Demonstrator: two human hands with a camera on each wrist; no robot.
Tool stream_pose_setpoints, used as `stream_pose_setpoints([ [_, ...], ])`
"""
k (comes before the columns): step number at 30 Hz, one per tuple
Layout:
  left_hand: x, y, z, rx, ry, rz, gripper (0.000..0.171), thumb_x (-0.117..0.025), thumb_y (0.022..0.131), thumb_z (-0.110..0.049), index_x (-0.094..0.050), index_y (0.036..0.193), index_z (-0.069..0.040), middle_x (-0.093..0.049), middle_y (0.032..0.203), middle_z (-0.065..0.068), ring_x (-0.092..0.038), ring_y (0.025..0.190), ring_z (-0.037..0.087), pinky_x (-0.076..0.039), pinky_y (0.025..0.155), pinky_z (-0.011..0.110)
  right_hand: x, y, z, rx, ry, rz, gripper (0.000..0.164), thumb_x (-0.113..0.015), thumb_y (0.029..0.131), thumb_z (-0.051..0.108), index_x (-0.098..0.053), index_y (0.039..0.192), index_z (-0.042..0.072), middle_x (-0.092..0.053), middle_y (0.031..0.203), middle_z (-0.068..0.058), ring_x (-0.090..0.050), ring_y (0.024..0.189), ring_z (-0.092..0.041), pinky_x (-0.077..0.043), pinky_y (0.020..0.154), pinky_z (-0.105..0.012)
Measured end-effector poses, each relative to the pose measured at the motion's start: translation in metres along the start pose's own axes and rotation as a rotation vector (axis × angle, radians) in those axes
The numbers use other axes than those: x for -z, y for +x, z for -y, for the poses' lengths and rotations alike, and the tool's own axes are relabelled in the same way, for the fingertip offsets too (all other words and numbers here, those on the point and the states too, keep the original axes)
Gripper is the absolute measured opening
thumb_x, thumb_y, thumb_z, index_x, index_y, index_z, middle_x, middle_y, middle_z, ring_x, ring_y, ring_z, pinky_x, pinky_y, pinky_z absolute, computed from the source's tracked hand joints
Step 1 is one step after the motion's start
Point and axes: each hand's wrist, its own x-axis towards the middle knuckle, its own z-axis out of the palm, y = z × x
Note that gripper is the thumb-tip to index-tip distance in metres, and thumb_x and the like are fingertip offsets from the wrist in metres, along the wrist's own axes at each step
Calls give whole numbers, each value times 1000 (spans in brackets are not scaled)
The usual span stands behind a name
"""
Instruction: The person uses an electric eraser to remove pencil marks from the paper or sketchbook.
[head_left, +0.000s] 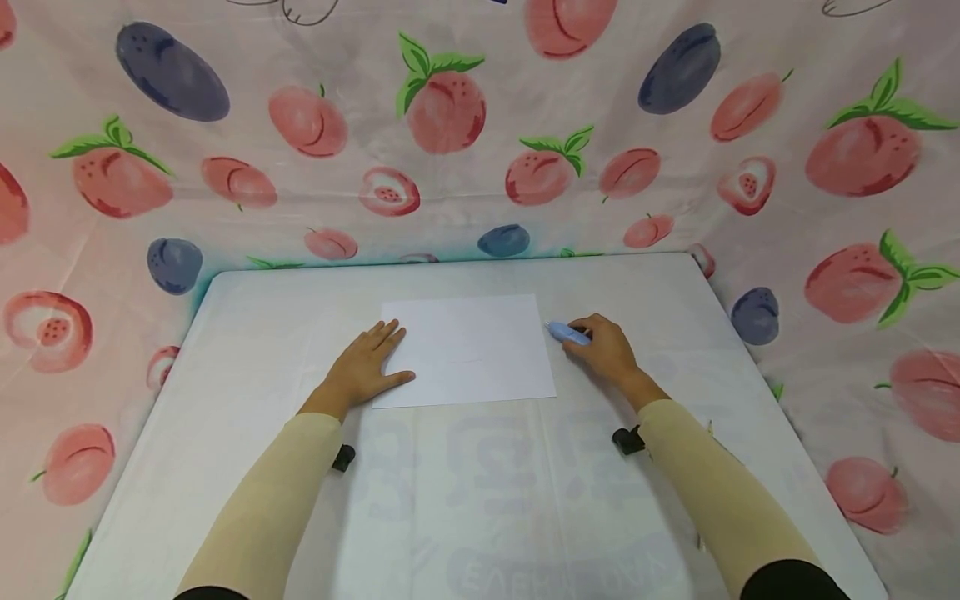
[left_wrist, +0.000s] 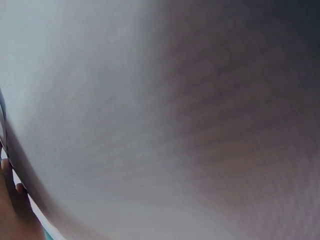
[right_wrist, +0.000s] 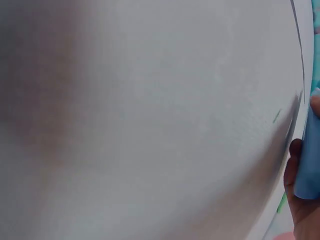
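Observation:
A white sheet of paper (head_left: 472, 350) lies flat on the white table. My left hand (head_left: 363, 367) rests on its left edge, fingers spread and thumb out over the lower part. Just off the right edge, my right hand (head_left: 606, 348) grips a small light-blue tool (head_left: 567, 333) with a rounded body and a pale tip pointing left at the paper. Its exact kind cannot be told. At the far right of the right wrist view the blue body (right_wrist: 307, 170) shows between thumb and fingers. The left wrist view catches only part of the left hand (left_wrist: 17, 215).
The white table (head_left: 480, 500) carries a pale covering with faint lettering showing through. A fruit-printed cloth (head_left: 450, 183) hangs behind and along both sides. Small black devices, one (head_left: 628, 440) at the right wrist and another (head_left: 343, 457) at the left, jut out below the sleeves.

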Motion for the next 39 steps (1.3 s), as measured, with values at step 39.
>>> stream_pose_setpoints([
  [39,6,-3,-3,3,-12,1,91,-50,91,-67,-21,158,-13,-14,166,7,-9,153,29,-10,123,47,-11,-6,5,180,148,93,37,-80,83,15,-71,118,9,-69,116,-8,-61,99,-25,-50,88,-42],
])
